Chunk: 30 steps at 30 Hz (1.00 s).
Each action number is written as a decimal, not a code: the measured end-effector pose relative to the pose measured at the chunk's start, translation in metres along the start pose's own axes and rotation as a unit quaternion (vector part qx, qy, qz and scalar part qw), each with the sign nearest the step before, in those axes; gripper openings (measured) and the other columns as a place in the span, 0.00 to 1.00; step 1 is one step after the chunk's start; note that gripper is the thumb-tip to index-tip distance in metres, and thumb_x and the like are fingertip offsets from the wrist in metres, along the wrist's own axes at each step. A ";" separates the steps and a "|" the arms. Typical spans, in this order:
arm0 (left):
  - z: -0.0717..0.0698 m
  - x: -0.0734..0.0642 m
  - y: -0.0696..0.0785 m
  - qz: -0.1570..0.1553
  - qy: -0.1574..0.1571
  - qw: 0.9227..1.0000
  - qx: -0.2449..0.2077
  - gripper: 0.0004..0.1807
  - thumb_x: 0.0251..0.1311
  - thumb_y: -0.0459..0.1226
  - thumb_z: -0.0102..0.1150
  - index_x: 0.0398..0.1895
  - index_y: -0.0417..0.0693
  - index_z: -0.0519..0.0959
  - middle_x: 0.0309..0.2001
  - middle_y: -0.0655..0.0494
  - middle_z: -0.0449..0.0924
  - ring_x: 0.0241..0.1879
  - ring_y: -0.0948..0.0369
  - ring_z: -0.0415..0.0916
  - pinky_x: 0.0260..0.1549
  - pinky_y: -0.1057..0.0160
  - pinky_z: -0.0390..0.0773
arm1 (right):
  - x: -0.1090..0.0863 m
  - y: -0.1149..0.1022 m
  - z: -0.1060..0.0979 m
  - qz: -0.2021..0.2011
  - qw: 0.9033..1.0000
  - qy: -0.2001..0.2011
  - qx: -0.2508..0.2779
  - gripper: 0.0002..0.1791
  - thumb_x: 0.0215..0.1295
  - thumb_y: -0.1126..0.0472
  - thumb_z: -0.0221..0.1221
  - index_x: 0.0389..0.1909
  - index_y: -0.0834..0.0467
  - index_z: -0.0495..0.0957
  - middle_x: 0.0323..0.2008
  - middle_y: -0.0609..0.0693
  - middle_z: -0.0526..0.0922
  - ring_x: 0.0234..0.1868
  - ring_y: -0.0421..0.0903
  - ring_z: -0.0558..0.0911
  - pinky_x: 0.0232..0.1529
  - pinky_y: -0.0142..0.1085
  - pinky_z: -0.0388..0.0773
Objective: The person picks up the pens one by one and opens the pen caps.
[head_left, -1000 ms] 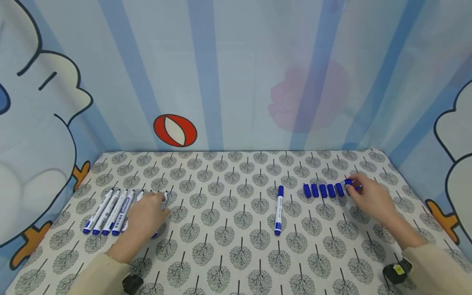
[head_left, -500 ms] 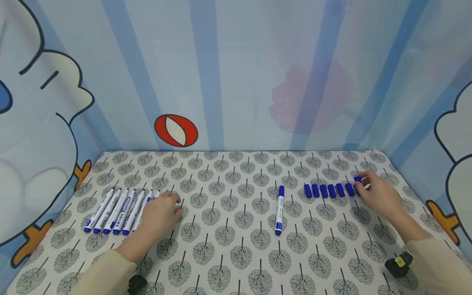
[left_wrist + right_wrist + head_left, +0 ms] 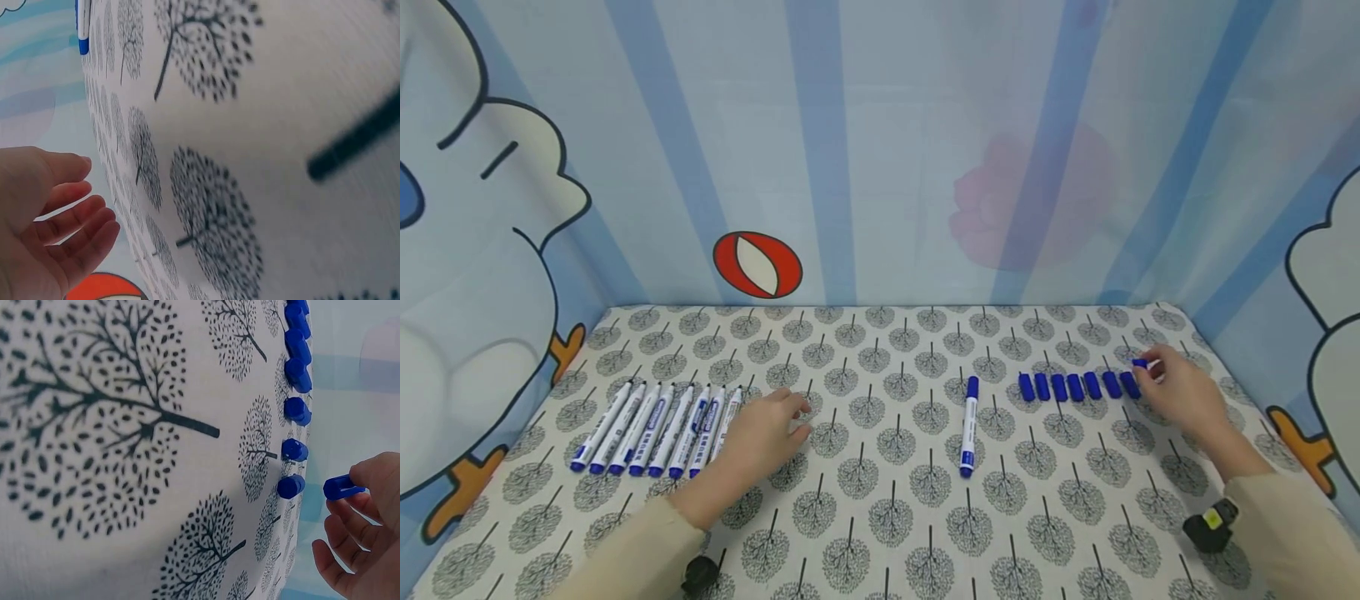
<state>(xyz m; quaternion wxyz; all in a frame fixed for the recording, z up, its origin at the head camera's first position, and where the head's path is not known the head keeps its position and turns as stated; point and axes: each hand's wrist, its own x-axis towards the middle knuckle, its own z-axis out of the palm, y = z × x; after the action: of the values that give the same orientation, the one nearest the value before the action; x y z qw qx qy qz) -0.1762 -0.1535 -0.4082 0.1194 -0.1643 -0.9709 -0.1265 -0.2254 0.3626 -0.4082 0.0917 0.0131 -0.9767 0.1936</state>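
My right hand (image 3: 1183, 396) pinches a blue marker cap (image 3: 336, 489) between thumb and fingertips, held just above the cloth. It is at the right end of a row of several blue caps (image 3: 1112, 385), apart from the last one in the right wrist view. My left hand (image 3: 760, 442) hovers over the cloth with relaxed fingers and nothing in them; the left wrist view shows its loosely bent fingers (image 3: 81, 219). To its left, several uncapped white markers (image 3: 647, 433) lie side by side, black tips pointing away. The hand partly covers the rightmost marker.
A capped white and blue marker (image 3: 968, 429) lies alone between the two hands. The table is covered by a tree-print cloth (image 3: 887, 500). Behind it hangs a striped blue backdrop (image 3: 887, 167) reaching the table's far edge.
My left hand has left the markers and moved right, uncovering more of them. My right hand has shifted right along the cap row, which has grown, and now holds another cap.
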 end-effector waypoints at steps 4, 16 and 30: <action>0.002 0.002 0.009 0.009 -0.005 1.000 -0.011 0.10 0.46 0.38 0.67 0.34 0.49 0.80 0.31 0.59 0.78 0.22 0.65 0.72 0.19 0.70 0.70 | 0.001 0.005 0.001 0.011 1.000 -0.005 -0.008 0.19 0.66 0.58 0.48 0.49 0.71 0.66 0.34 0.68 0.76 0.17 0.44 0.72 0.13 0.36 0.65; 0.010 0.009 0.032 0.027 -0.027 0.999 -0.039 0.10 0.49 0.40 0.65 0.36 0.52 0.80 0.32 0.61 0.78 0.27 0.65 0.73 0.22 0.70 0.72 | 0.007 0.020 0.005 0.058 0.998 -0.020 -0.029 0.22 0.65 0.57 0.49 0.48 0.74 0.65 0.33 0.68 0.76 0.23 0.53 0.75 0.17 0.39 0.69; 0.022 0.026 0.075 0.091 -0.040 0.993 -0.063 0.09 0.51 0.41 0.64 0.37 0.52 0.80 0.32 0.61 0.78 0.29 0.65 0.75 0.25 0.70 0.73 | 0.010 0.025 0.011 0.059 0.997 -0.036 -0.028 0.21 0.64 0.59 0.48 0.48 0.75 0.65 0.34 0.70 0.76 0.26 0.57 0.77 0.19 0.40 0.70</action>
<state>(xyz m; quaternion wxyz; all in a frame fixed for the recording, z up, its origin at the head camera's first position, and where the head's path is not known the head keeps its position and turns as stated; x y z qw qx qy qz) -0.1777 -0.0714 -0.4060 0.0814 -0.2635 -0.9462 -0.1691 -0.2384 0.3815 -0.4261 0.0456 -0.0398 -0.9835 0.1707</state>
